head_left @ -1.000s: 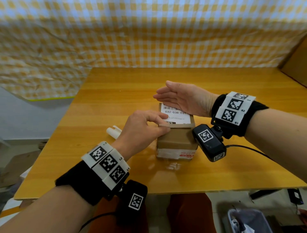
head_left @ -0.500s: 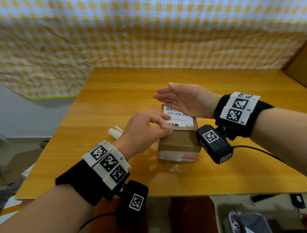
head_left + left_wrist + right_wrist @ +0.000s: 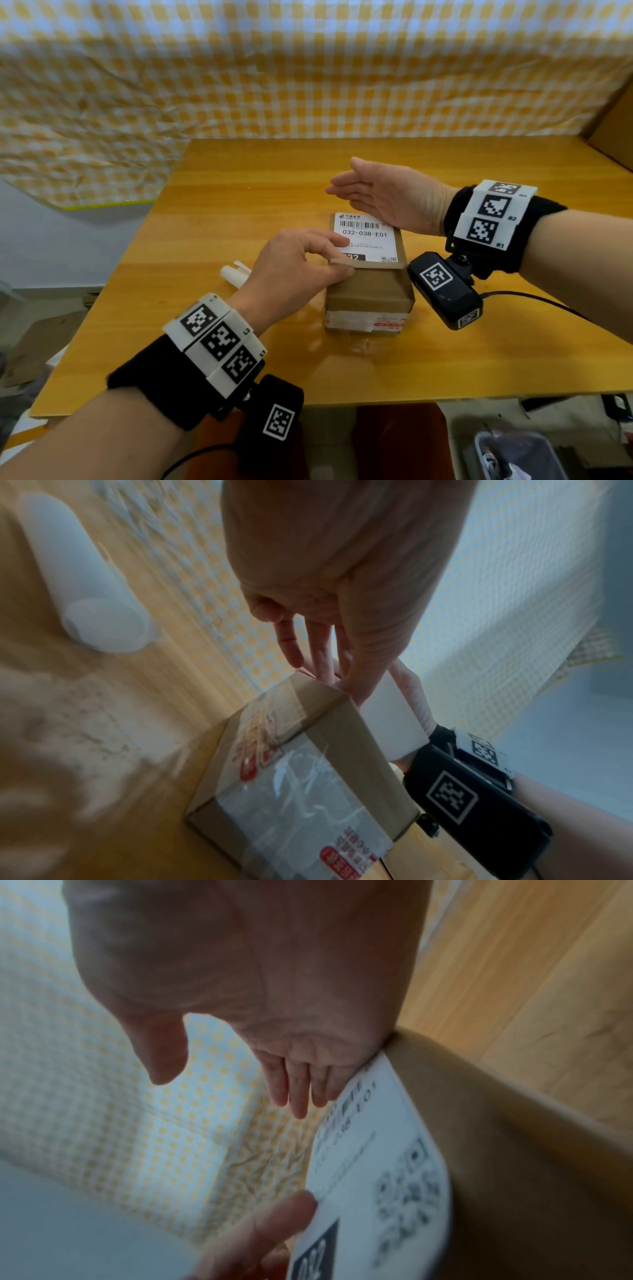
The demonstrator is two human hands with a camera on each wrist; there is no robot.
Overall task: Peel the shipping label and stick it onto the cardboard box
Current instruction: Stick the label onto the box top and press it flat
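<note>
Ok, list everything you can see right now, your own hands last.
box: one, brown cardboard, taped, mid-table
label: one, white with barcode, on the box top
roll: one, white, on the table left of the box
table: one, yellow wood
cloth: one, yellow-white check, hung behind the table
bin: one, grey, on the floor lower right
left hand: fingers curled at the box's near-left top edge
right hand: flat, edge resting on the box's far right

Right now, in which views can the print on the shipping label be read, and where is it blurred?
Head view: sharp, shipping label reads 032-038-E01. Right wrist view: label print smeared and soft. Left wrist view: label seen edge-on, no print readable; cardboard box tape glares, table blurred.
</note>
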